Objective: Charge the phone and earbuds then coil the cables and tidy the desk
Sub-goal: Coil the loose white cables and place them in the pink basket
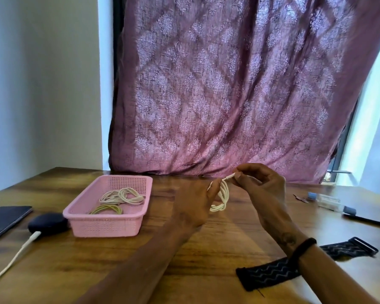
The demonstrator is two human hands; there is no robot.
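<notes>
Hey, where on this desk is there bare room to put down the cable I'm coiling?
Bare wood lies between the pink plastic basket and the black zigzag strap, under your forearms, and behind the basket up to the purple curtain. It is crowded at left, around the dark phone, navy earbud case and white charging cable.

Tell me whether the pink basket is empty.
Not empty. The pink basket holds a white coiled cable and a greenish coil.
</notes>
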